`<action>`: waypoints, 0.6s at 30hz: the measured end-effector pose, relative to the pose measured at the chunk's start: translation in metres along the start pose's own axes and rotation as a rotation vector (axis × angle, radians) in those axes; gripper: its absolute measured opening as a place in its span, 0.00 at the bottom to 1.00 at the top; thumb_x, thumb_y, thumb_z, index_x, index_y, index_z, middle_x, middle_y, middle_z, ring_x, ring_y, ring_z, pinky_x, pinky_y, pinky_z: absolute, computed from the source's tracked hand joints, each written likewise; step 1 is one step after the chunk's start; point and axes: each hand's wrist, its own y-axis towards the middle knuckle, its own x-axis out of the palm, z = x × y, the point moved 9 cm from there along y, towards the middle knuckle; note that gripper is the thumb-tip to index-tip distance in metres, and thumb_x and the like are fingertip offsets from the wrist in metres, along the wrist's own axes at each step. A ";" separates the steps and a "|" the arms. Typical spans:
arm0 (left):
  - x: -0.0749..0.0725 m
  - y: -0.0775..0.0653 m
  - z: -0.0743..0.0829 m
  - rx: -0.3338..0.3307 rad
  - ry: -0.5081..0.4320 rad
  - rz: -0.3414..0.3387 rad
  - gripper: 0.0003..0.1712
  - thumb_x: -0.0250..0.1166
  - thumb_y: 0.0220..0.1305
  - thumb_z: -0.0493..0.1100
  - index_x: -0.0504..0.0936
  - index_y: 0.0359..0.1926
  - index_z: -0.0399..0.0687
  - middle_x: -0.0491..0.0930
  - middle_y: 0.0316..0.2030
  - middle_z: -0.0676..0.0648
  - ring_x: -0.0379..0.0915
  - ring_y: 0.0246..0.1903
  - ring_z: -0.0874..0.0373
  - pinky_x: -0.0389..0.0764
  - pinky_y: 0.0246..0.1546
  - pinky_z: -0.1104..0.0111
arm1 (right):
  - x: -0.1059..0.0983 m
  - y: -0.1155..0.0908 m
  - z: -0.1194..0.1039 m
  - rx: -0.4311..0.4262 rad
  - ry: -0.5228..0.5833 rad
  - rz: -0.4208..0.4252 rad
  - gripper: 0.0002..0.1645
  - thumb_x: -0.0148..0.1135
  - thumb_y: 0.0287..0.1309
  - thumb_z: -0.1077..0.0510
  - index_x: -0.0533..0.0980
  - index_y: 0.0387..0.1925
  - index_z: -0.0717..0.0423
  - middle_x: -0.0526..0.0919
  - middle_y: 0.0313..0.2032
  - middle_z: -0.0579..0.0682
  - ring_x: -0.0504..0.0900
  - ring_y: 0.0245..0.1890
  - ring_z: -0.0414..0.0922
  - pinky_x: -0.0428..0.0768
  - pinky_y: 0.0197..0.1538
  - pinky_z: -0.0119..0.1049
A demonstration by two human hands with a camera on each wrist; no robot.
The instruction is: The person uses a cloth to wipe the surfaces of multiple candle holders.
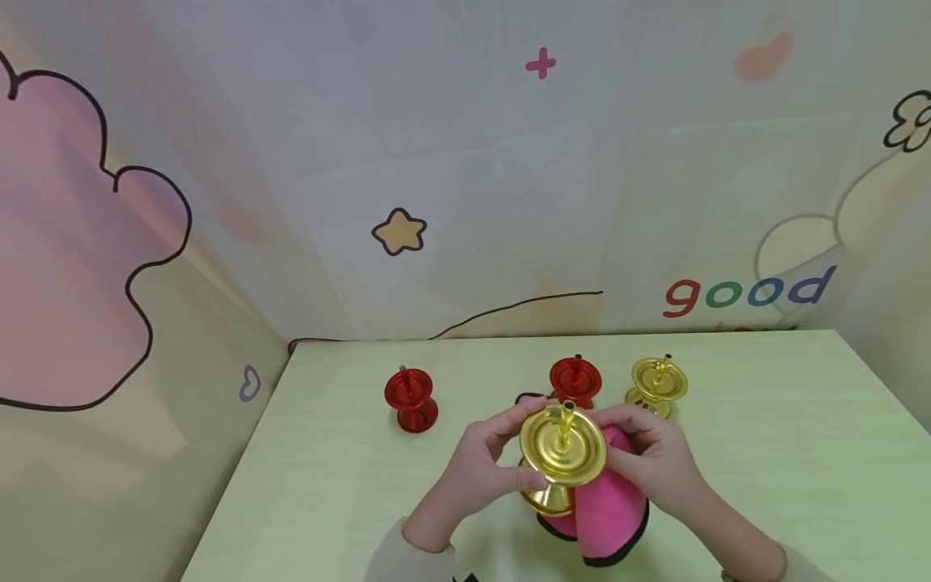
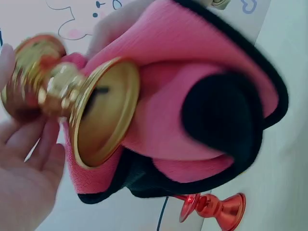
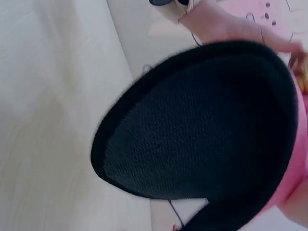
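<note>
A gold candle holder [image 1: 550,499], with a dished top and a thin spout, is held tilted above the table in the head view. My left hand [image 1: 487,465] grips it by the rim of its dish, thumb in front and fingers behind. My right hand [image 1: 652,457] pinches a pink cloth [image 1: 614,517] with black edging against the holder's right side. The left wrist view shows the hollow underside of the holder's base [image 2: 108,115] beside the folded cloth. In the right wrist view the cloth's dark reverse side [image 3: 202,125] fills the middle and hides most of the holder.
On the pale table [image 1: 305,501] a red candle holder [image 1: 417,402] stands at the back left. Another red holder [image 1: 575,378] is behind my hands, partly hidden, with a second gold holder [image 1: 659,380] to its right. A printed curtain [image 1: 465,162] hangs behind the table.
</note>
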 end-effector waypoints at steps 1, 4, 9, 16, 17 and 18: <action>0.002 -0.001 0.000 0.003 0.007 -0.045 0.41 0.63 0.50 0.56 0.63 0.60 0.38 0.68 0.56 0.37 0.63 0.57 0.59 0.63 0.59 0.64 | 0.001 0.000 0.002 -0.003 0.029 -0.031 0.21 0.58 0.42 0.78 0.76 0.37 0.55 0.81 0.38 0.37 0.77 0.32 0.32 0.76 0.31 0.22; 0.007 -0.002 -0.001 -0.001 0.065 -0.128 0.42 0.59 0.52 0.60 0.60 0.62 0.39 0.67 0.57 0.39 0.62 0.58 0.59 0.63 0.59 0.63 | 0.003 -0.001 0.009 0.023 0.052 -0.085 0.22 0.57 0.44 0.78 0.76 0.39 0.53 0.80 0.37 0.37 0.77 0.32 0.32 0.76 0.31 0.24; 0.000 -0.003 -0.008 -0.046 0.103 -0.055 0.38 0.59 0.54 0.57 0.62 0.62 0.44 0.68 0.57 0.43 0.65 0.54 0.61 0.67 0.55 0.65 | -0.001 -0.002 0.017 0.080 0.037 -0.057 0.22 0.57 0.45 0.76 0.76 0.39 0.50 0.81 0.35 0.36 0.76 0.31 0.31 0.76 0.30 0.24; -0.015 -0.005 -0.019 -0.128 0.113 0.138 0.28 0.60 0.57 0.44 0.67 0.58 0.42 0.69 0.57 0.45 0.67 0.54 0.60 0.69 0.54 0.68 | -0.007 -0.006 0.028 0.144 0.010 0.074 0.16 0.61 0.46 0.71 0.76 0.37 0.52 0.82 0.33 0.37 0.77 0.31 0.33 0.77 0.31 0.24; -0.014 -0.005 -0.020 -0.126 0.134 0.134 0.27 0.58 0.58 0.43 0.66 0.59 0.41 0.68 0.58 0.44 0.67 0.54 0.59 0.69 0.55 0.67 | -0.008 -0.007 0.030 0.163 -0.013 0.100 0.16 0.61 0.45 0.71 0.76 0.37 0.53 0.82 0.32 0.36 0.77 0.30 0.32 0.77 0.30 0.24; -0.013 -0.005 -0.019 -0.120 0.157 0.127 0.27 0.57 0.60 0.42 0.65 0.60 0.41 0.67 0.59 0.44 0.67 0.54 0.57 0.68 0.56 0.66 | -0.009 -0.008 0.031 0.181 -0.041 0.126 0.15 0.61 0.45 0.71 0.76 0.36 0.55 0.82 0.32 0.35 0.77 0.30 0.32 0.77 0.30 0.24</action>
